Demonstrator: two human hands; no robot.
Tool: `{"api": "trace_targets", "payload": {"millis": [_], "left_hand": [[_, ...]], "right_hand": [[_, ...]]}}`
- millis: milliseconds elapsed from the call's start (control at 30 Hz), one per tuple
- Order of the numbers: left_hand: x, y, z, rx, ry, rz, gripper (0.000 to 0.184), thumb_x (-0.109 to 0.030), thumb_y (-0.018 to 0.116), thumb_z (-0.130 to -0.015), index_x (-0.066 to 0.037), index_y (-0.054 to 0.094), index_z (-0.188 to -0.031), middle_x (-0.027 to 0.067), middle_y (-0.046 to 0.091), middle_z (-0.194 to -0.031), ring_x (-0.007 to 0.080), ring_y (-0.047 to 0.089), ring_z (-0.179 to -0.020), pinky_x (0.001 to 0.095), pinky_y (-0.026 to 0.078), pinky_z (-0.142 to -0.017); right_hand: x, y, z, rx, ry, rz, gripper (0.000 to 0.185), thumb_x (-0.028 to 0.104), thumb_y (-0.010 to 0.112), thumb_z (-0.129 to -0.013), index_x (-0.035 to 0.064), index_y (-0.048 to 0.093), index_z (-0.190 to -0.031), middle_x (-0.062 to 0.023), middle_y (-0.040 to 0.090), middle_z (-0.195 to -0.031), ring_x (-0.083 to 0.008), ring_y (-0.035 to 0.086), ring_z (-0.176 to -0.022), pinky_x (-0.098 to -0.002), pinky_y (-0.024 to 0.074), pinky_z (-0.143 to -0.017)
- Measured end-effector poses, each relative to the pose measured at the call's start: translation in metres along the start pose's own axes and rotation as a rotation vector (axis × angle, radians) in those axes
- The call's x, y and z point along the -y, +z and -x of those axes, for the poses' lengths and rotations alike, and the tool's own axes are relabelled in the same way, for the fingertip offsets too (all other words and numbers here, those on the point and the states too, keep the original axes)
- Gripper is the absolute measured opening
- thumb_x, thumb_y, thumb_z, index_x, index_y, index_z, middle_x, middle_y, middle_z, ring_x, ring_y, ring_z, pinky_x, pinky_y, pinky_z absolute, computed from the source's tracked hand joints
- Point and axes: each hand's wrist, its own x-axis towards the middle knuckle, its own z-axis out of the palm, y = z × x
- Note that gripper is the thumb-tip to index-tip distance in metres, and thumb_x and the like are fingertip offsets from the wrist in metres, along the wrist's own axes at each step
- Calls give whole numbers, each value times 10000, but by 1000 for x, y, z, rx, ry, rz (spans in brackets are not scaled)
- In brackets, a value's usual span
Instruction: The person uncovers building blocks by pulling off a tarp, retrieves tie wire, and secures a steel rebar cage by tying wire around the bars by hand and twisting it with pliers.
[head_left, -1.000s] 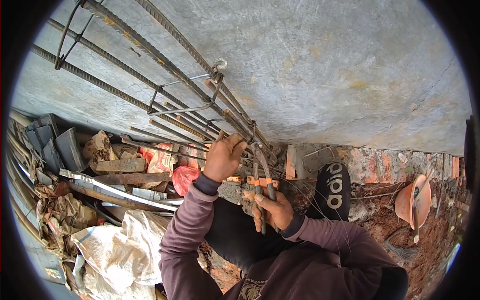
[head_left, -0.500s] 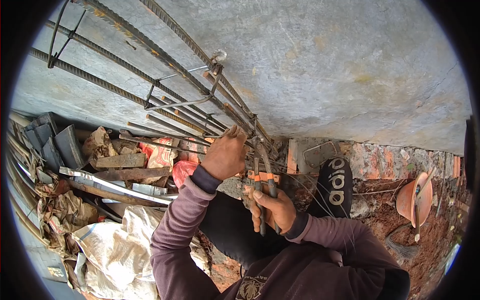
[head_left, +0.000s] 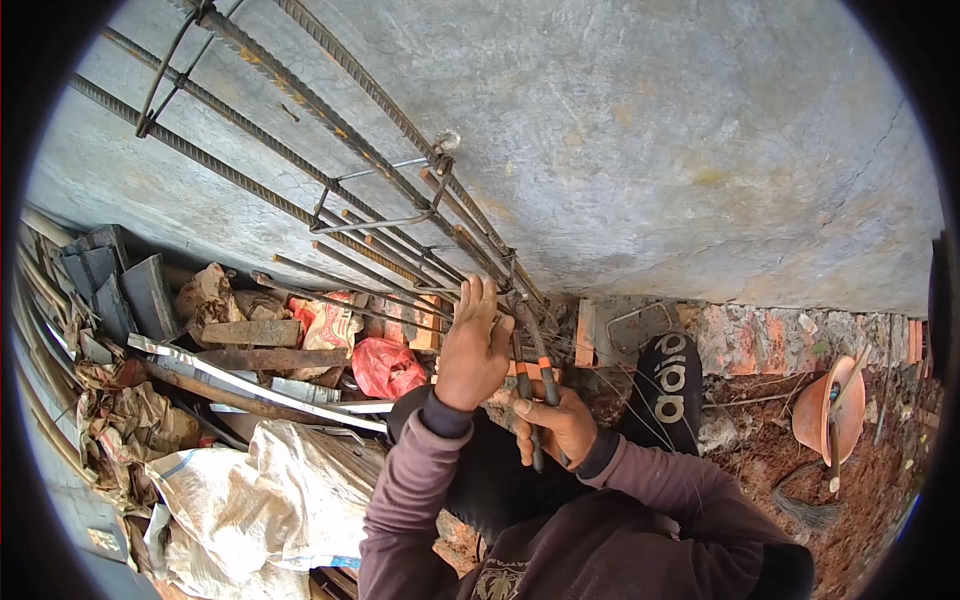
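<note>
My right hand (head_left: pixel 562 426) is wrapped round the dark handles of the pliers (head_left: pixel 541 385), which have orange bands. The jaws reach up to the lower end of the rebar cage (head_left: pixel 385 165), near a joint of bars. My left hand (head_left: pixel 473 350) is raised beside the jaws, its fingers extended together against the lower bars. Whether it grips anything is hidden. A bent stirrup (head_left: pixel 385 218) rings the long ribbed bars above my hands. Thin wires (head_left: pixel 640 405) trail near my right sleeve.
A grey wall (head_left: pixel 680 150) rises behind the cage. Scrap wood, a red plastic bag (head_left: pixel 386 368) and a white sack (head_left: pixel 262 495) lie at left. An orange bowl (head_left: pixel 845 410) with a tool and a wire bundle (head_left: pixel 805 505) are at right. My knee (head_left: pixel 668 390) is below the wall.
My left hand has moved right and its fingers have straightened upward. My right hand still holds the pliers, slightly more to the right. The view has shifted a little.
</note>
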Motion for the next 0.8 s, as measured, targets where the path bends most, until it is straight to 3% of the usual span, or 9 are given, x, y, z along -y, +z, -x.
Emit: {"api": "trace_targets", "payload": {"millis": [133, 233, 333, 467, 567, 600, 700, 733, 800], "left_hand": [[-45, 30, 30, -147, -774, 1053, 509, -336, 584, -954, 52, 464, -1261, 230, 578, -1218, 346, 546, -1183, 430, 405, -1024], [-57, 64, 4, 19, -805, 1798, 518, -412, 567, -956, 9, 474, -1242, 104, 616, -989, 246, 631, -1002, 372, 508, -903], [-53, 106, -6, -147, -810, 1639, 427, -362, 516, -991, 30, 537, -1161, 82, 591, -762, 242, 677, -761, 356, 569, -717], [-52, 132, -12, -310, -789, 1466, 391, -299, 474, -1015, 68, 602, -1060, 94, 612, -716, 226, 671, -657, 323, 555, -630], [-62, 124, -13, -333, -814, 1273, 429, -330, 505, -1002, 83, 604, -1065, 145, 671, -824, 220, 684, -708, 309, 546, -638], [-58, 122, -9, -296, -782, 1179, 477, -370, 549, -977, 92, 607, -1076, 193, 688, -940, 224, 693, -750, 309, 547, -657], [-44, 100, 4, -181, -635, 1178, 520, -401, 580, -954, 96, 599, -1105, 199, 686, -979, 223, 695, -802, 321, 552, -693], [-46, 95, 4, -146, -677, 1380, 507, -394, 577, -955, 73, 592, -1150, 165, 688, -946, 216, 691, -831, 322, 553, -712], [-50, 98, -1, -138, -733, 1538, 478, -386, 571, -960, 50, 594, -1156, 111, 662, -840, 196, 672, -762, 325, 552, -701]], "right_hand": [[43, -52, 14, 284, 213, -169, 259, 195, 614, -924, 34, 515, -1101, -33, 555, -705, -145, 599, -554, -305, 518, -478], [59, -78, 9, 373, 282, -81, 278, 189, 654, -889, 8, 526, -1058, -48, 581, -726, -140, 615, -560, -287, 518, -470], [97, -82, 15, 186, 368, 374, 289, 174, 688, -828, -15, 547, -996, -112, 602, -778, -206, 632, -605, -332, 538, -527], [86, -64, 33, -356, -514, 1880, 423, 133, 696, -727, -40, 504, -1062, -254, 596, -903, -421, 619, -794, -484, 514, -715], [64, -63, 25, -512, -406, 1947, 420, 109, 672, -741, -22, 488, -1095, -260, 606, -869, -449, 611, -745, -512, 505, -689], [62, -68, 20, -401, -304, 1909, 295, 109, 662, -800, -19, 516, -1023, -181, 590, -724, -363, 621, -621, -453, 513, -590], [99, -82, 14, 158, 217, 854, 180, 130, 643, -866, -17, 556, -923, -99, 571, -655, -233, 589, -514, -369, 500, -484], [98, -81, 15, 169, 309, 427, 190, 159, 666, -878, 17, 553, -820, -62, 543, -632, -152, 552, -507, -299, 464, -442], [89, -88, 11, 242, 377, 274, 189, 153, 675, -869, 24, 548, -818, -67, 547, -627, -161, 554, -501, -302, 463, -438]]}}
